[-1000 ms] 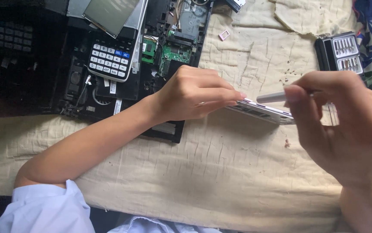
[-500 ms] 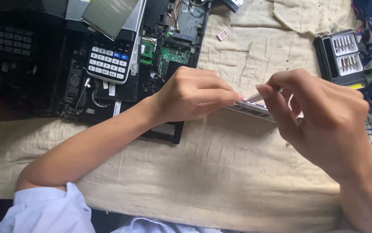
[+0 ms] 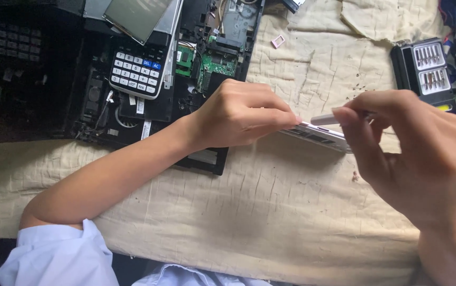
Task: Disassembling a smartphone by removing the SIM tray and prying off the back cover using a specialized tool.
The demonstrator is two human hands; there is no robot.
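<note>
White device (image 3: pixel 320 136) pinched between left hand (image 3: pixel 244 114) and right hand (image 3: pixel 418 153), probably a phone

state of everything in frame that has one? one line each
Left hand: pinching the end of the white device.
Right hand: gripping a silver tool.
White device: held tilted above the cloth.
Silver tool: tip at the device's edge.
Laptop: opened up, circuit board bare.
Calculator: lying face up on the laptop.
Bit case: open, bits in their slots.

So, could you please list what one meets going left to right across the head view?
Calculator → green circuit board → left hand → thin white device → right hand → screwdriver bit case.
</note>
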